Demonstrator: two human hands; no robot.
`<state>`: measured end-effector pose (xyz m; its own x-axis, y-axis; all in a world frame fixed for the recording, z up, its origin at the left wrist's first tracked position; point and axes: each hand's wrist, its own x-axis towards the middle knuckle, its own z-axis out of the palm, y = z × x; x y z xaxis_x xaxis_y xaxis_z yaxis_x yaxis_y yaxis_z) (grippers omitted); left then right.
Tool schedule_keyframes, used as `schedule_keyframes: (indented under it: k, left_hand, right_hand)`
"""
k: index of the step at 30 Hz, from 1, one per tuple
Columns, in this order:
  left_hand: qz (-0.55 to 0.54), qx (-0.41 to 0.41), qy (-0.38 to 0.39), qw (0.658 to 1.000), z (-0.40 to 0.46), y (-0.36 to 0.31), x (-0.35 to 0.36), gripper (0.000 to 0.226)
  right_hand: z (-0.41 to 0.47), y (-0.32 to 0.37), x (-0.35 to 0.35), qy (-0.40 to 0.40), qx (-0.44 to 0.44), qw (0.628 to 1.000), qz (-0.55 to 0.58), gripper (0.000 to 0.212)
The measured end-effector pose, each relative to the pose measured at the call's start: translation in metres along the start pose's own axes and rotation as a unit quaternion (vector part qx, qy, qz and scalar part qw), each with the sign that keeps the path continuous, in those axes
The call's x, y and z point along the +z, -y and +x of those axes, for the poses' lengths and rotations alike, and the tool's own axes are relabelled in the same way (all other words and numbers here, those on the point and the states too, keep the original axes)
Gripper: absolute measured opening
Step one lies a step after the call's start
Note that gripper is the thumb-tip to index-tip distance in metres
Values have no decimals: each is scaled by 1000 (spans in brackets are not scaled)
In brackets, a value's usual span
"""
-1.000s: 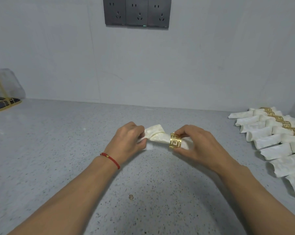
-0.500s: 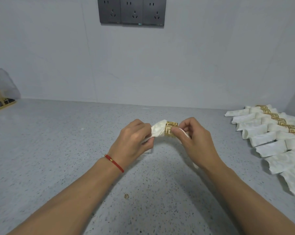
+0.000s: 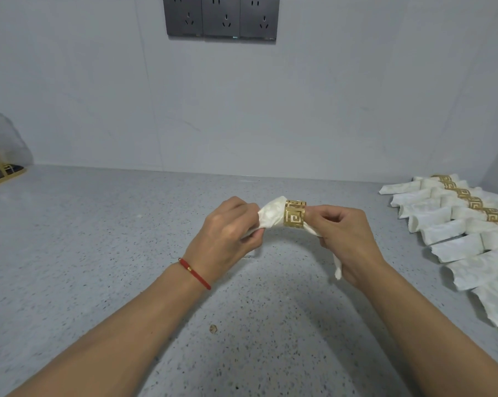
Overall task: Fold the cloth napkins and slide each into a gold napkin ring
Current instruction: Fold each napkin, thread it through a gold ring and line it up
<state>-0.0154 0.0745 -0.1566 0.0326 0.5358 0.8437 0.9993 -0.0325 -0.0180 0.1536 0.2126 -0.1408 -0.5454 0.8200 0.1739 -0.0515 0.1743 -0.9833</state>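
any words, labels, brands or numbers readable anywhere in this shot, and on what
None can be read.
Wall socket panel: a tiny lit mark at its lower edge, too small to read.
Gold napkin ring: a cut-out key pattern, not lettering.
Rings on the finished napkins: the same pattern, no text.

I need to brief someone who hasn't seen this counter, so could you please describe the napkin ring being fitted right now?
Start at the grey speckled stone counter below the dark wall sockets. Above its middle, two bare hands hold a rolled white cloth napkin. The gold cut-out metal napkin ring around it is the only one in the air; the others lie in the row of finished napkins at the right.
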Motion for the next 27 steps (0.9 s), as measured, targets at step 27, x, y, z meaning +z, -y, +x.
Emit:
schedule_keyframes:
  k: [27]
  left_hand:
    - [-59,-30,95,993,3,-10,8,47]
  right_hand:
    - [2,-8,-2,54,78,993,72,27]
